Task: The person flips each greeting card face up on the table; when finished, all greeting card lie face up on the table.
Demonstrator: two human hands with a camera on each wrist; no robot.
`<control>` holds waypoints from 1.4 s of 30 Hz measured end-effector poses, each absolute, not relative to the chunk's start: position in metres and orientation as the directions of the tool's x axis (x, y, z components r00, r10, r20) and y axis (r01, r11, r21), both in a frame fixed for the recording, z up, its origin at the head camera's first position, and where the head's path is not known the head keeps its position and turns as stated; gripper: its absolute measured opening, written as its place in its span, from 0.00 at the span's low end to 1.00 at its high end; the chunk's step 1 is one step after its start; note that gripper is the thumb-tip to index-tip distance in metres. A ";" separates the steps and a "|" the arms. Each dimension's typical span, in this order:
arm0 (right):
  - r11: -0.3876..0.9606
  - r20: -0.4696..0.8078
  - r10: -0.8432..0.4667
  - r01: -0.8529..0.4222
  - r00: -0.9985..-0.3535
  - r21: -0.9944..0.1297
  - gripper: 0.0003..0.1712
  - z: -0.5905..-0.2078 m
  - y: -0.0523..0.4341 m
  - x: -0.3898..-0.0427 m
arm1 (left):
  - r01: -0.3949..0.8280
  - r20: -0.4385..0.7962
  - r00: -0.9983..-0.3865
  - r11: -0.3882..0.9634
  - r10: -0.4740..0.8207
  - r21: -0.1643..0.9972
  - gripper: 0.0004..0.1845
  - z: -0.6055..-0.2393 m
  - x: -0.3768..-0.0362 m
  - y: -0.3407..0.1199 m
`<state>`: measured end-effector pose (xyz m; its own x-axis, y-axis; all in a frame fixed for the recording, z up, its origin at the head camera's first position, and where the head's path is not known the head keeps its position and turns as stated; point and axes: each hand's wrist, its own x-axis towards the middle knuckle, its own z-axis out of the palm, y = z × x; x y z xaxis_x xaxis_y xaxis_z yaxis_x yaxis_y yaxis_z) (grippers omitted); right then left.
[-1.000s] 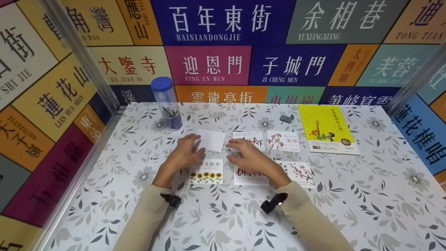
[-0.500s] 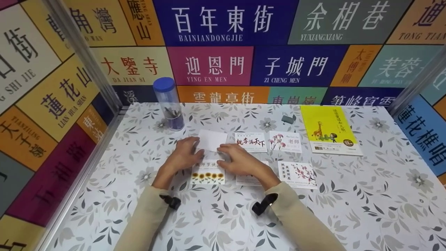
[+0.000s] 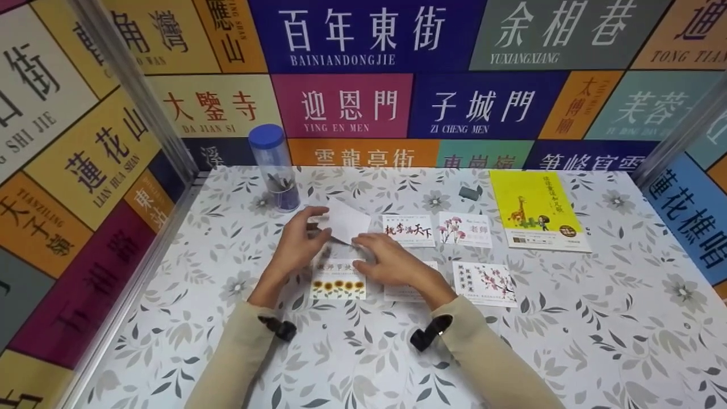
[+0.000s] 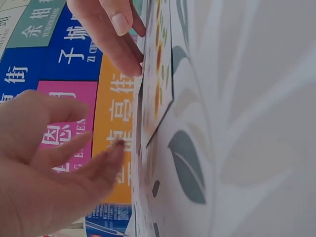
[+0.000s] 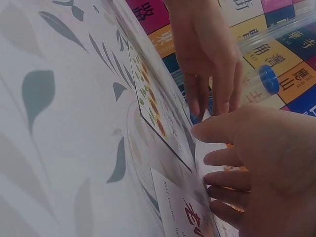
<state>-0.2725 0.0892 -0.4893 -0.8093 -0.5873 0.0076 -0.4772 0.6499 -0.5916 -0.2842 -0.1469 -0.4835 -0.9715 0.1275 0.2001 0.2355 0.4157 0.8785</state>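
In the head view a plain white card (image 3: pixel 351 220) is tilted, its left side raised off the table. My left hand (image 3: pixel 301 236) pinches that left edge between thumb and fingers. The right hand (image 3: pixel 392 261) has its fingertips at the card's lower right corner, with the thumb apart. The fingers of the right hand (image 5: pixel 266 173) look nearly straight in the right wrist view, facing the left hand (image 5: pixel 212 64). Below the white card lies a sunflower card (image 3: pixel 338 287), partly hidden by the right hand. Another printed card (image 3: pixel 406 292) is mostly covered by the right wrist.
Printed cards lie to the right: one with red lettering (image 3: pixel 408 232), one with pink flowers (image 3: pixel 464 230) and one with blossoms (image 3: pixel 485 284). A yellow book (image 3: pixel 539 210) and a small grey-green object (image 3: pixel 469 193) lie farther back. A blue-lidded clear tube (image 3: pixel 275 170) stands back left.
The right hand has moved left to the white card. Between the last two frames the card's left side has risen and the card has tilted, as the left fingers shifted slightly upward.
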 end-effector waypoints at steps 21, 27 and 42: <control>0.318 0.137 -0.469 -0.312 -0.872 -0.895 0.50 -0.481 0.081 -0.274 | 0.388 0.263 -0.882 0.284 0.392 0.877 0.23 -0.478 -0.275 -0.131; 0.401 0.086 -0.323 -0.219 -0.942 -0.890 0.42 -0.477 0.086 -0.276 | 0.426 0.187 -0.858 0.460 0.479 0.779 0.23 -0.489 -0.281 -0.140; 0.690 -0.038 -0.521 -0.394 -0.853 -0.607 0.34 -0.485 0.091 -0.269 | 0.444 0.066 -0.844 0.625 0.532 0.642 0.20 -0.488 -0.282 -0.152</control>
